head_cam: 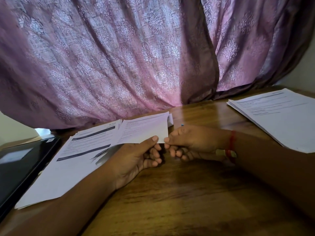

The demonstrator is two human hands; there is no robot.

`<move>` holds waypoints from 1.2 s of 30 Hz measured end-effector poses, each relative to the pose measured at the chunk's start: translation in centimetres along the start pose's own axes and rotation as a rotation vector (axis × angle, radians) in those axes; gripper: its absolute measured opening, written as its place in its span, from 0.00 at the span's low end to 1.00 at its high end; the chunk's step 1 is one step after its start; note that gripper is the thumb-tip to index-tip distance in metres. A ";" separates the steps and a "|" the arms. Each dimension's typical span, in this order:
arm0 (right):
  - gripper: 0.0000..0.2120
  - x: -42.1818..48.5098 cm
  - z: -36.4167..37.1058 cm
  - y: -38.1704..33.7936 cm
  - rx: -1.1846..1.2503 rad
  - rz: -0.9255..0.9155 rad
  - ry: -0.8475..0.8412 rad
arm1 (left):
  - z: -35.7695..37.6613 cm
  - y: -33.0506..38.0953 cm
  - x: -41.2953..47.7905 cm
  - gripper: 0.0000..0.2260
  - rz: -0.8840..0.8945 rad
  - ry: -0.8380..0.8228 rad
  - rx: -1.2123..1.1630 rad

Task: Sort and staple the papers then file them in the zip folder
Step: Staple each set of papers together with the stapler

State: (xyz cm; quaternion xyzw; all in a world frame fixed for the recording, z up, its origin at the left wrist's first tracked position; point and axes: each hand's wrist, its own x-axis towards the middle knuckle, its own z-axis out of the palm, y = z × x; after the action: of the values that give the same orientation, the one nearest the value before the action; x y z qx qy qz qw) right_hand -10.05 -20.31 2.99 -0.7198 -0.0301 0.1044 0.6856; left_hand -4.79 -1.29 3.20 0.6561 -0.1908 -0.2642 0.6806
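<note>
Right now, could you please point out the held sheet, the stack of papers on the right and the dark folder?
held sheet (144, 129): head view, middle of its printed face.
stack of papers (279, 120): head view, top page, centre.
dark folder (22, 164): head view, its glossy cover.

A patterned mauve curtain (119, 57) hangs, seemingly backlit, behind a wooden table (170, 193).

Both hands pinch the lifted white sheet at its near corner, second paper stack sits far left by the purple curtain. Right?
Not quite. The head view shows the second stack of white printed papers at far right, not left. Left hand and right hand do pinch the lifted white sheet at its near corner.
</note>
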 end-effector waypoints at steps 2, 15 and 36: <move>0.10 -0.3 -0.5 -0.4 -0.053 0.023 -0.025 | -0.1 0.0 0.0 0.11 0.003 0.001 -0.005; 0.17 0.1 -5.6 0.2 -1.175 -0.102 0.711 | -0.2 0.2 -0.2 0.11 -0.004 0.023 -0.029; 0.17 -1.3 -2.6 -0.4 -0.083 0.059 -0.107 | -0.2 0.4 -0.3 0.11 -0.023 0.044 -0.050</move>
State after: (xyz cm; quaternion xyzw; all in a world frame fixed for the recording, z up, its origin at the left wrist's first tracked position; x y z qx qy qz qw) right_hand -10.75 -23.03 3.64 -0.7417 -0.0499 0.1614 0.6492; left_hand -4.87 -0.91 3.58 0.6466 -0.1615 -0.2624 0.6978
